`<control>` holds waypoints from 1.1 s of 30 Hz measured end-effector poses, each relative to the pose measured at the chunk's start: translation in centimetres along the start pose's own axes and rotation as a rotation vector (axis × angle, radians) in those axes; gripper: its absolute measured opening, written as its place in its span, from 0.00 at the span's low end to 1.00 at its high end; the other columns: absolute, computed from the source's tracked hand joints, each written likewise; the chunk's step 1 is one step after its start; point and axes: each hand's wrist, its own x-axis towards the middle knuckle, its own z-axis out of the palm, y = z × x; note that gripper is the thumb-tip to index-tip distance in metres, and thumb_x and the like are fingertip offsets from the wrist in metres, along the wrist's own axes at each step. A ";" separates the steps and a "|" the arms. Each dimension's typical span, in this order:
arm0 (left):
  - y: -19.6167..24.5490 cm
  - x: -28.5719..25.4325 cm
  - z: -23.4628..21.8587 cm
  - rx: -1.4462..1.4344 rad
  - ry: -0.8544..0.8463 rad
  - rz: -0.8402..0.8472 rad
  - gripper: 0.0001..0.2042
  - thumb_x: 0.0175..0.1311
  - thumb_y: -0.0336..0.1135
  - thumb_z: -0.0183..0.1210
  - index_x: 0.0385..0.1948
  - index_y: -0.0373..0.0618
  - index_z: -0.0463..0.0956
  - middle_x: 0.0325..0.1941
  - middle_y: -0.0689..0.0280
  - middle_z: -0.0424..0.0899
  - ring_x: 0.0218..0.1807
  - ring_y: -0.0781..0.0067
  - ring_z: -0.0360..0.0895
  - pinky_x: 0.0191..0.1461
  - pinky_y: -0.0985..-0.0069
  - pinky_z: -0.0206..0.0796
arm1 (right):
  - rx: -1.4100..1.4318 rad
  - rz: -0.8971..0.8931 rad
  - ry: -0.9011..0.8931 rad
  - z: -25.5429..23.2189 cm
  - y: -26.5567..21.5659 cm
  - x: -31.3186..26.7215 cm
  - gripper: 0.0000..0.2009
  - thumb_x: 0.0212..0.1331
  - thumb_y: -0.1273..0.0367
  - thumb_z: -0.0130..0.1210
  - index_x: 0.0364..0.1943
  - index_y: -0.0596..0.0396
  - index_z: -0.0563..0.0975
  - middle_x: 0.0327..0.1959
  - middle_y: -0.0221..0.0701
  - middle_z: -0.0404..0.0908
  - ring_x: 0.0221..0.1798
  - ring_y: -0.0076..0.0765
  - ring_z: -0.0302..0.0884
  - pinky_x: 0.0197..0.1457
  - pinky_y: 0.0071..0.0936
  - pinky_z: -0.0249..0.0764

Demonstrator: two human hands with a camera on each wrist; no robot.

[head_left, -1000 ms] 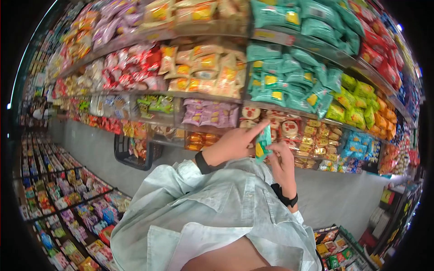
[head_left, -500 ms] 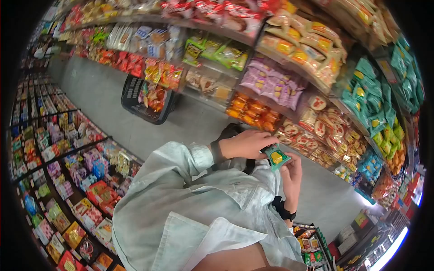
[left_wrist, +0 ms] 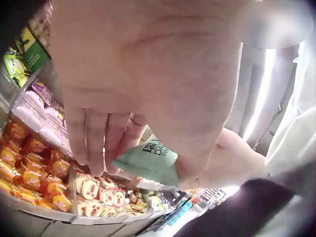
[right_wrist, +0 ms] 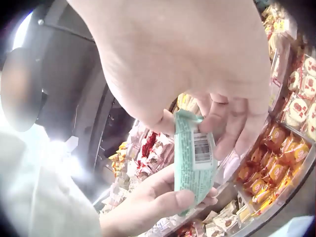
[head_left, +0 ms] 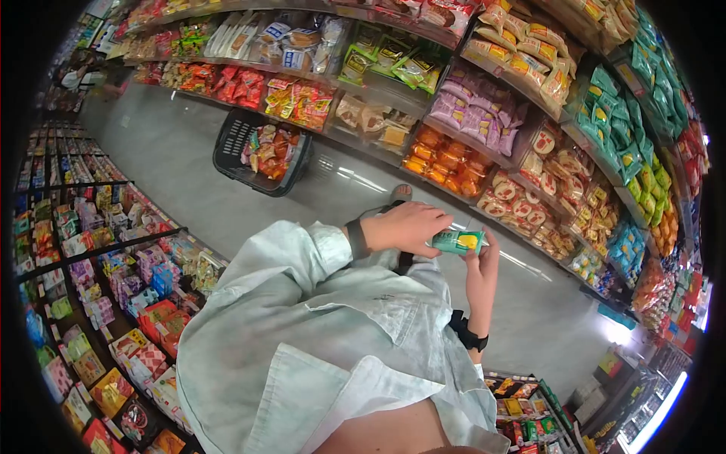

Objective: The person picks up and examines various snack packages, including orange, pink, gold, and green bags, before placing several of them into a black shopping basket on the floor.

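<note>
A small green snack packet (head_left: 459,241) with a yellow patch is held between both hands, in front of the body in the head view. My left hand (head_left: 404,228) grips its left end. My right hand (head_left: 482,268) pinches the right end between thumb and fingers. In the right wrist view the packet's back (right_wrist: 195,170) shows a white barcode label and small print, with the left hand (right_wrist: 153,200) at its lower end. Dark lettering marks the part of the packet (left_wrist: 153,160) seen beside the left fingers in the left wrist view.
Shelves of wrapped snacks run along the far side, with orange packs (head_left: 446,163), purple packs (head_left: 476,113) and more green packets (head_left: 609,125). A black basket (head_left: 231,144) holding snacks stands on the grey floor (head_left: 166,144). Low displays (head_left: 144,303) line the left.
The head view has swung toward the left, bringing the basket nearer the middle. The green packet has turned from upright to lying sideways between the hands. Both hands keep hold of it.
</note>
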 end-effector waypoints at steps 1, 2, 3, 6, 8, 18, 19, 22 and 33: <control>0.9 -1.2 0.5 -0.012 0.035 -0.038 0.25 0.57 0.47 0.71 0.49 0.44 0.73 0.53 0.55 0.82 0.53 0.47 0.84 0.53 0.53 0.77 | -0.012 0.020 0.029 0.3 -0.1 -0.9 0.24 0.79 0.72 0.49 0.77 0.57 0.66 0.44 0.30 0.76 0.49 0.24 0.78 0.60 0.29 0.80; 1.7 -2.1 1.1 -0.025 0.076 -0.078 0.25 0.58 0.47 0.71 0.50 0.44 0.73 0.54 0.55 0.82 0.54 0.47 0.84 0.53 0.53 0.77 | 0.049 0.000 0.050 1.0 0.2 -1.1 0.23 0.78 0.72 0.50 0.75 0.56 0.69 0.43 0.29 0.75 0.47 0.24 0.77 0.57 0.28 0.80; 2.3 -3.5 1.5 -0.065 0.120 -0.093 0.28 0.61 0.49 0.70 0.57 0.44 0.71 0.55 0.54 0.81 0.55 0.44 0.83 0.55 0.52 0.77 | 0.113 -0.010 0.071 2.0 0.7 -1.3 0.22 0.78 0.72 0.52 0.73 0.56 0.71 0.41 0.28 0.75 0.45 0.23 0.76 0.55 0.27 0.79; 4.2 -8.4 2.2 -0.088 0.113 -0.244 0.33 0.63 0.51 0.70 0.65 0.46 0.68 0.57 0.53 0.80 0.55 0.42 0.83 0.57 0.51 0.76 | 0.237 0.040 0.042 5.3 2.3 -3.1 0.19 0.77 0.71 0.53 0.69 0.56 0.75 0.41 0.29 0.78 0.46 0.24 0.79 0.55 0.27 0.80; 3.9 -11.5 2.0 -0.136 0.096 -0.263 0.37 0.62 0.51 0.72 0.70 0.48 0.65 0.61 0.52 0.79 0.57 0.39 0.82 0.59 0.51 0.75 | 0.245 0.046 0.003 7.3 2.9 -3.6 0.17 0.78 0.70 0.53 0.66 0.56 0.76 0.44 0.30 0.80 0.47 0.26 0.81 0.55 0.28 0.81; -3.9 -24.4 -1.2 -0.147 0.193 -0.202 0.34 0.61 0.45 0.73 0.67 0.46 0.68 0.55 0.54 0.86 0.57 0.43 0.83 0.58 0.54 0.76 | 0.019 0.037 -0.118 21.3 0.9 -4.5 0.14 0.79 0.65 0.53 0.61 0.55 0.80 0.40 0.31 0.84 0.44 0.27 0.83 0.48 0.26 0.78; -5.2 -25.8 -2.1 -0.157 0.223 -0.215 0.33 0.60 0.45 0.73 0.66 0.47 0.69 0.53 0.55 0.87 0.56 0.44 0.84 0.57 0.54 0.77 | 0.022 0.029 -0.135 23.4 -0.2 -4.0 0.15 0.79 0.64 0.53 0.61 0.55 0.80 0.40 0.31 0.84 0.44 0.27 0.83 0.48 0.27 0.78; -9.6 -31.1 -6.5 -0.163 0.333 -0.251 0.31 0.59 0.43 0.74 0.64 0.47 0.72 0.51 0.57 0.87 0.53 0.47 0.85 0.55 0.55 0.77 | -0.007 0.024 -0.178 31.1 -4.1 -2.2 0.15 0.80 0.64 0.54 0.62 0.55 0.80 0.40 0.31 0.84 0.44 0.26 0.82 0.48 0.28 0.78; -29.4 -54.8 -20.2 -0.180 1.258 -0.860 0.21 0.68 0.35 0.69 0.60 0.40 0.77 0.41 0.61 0.88 0.41 0.66 0.85 0.46 0.68 0.77 | -0.355 -0.047 -0.145 46.0 -10.5 -4.7 0.16 0.78 0.60 0.56 0.42 0.60 0.86 0.38 0.37 0.86 0.41 0.32 0.84 0.49 0.29 0.78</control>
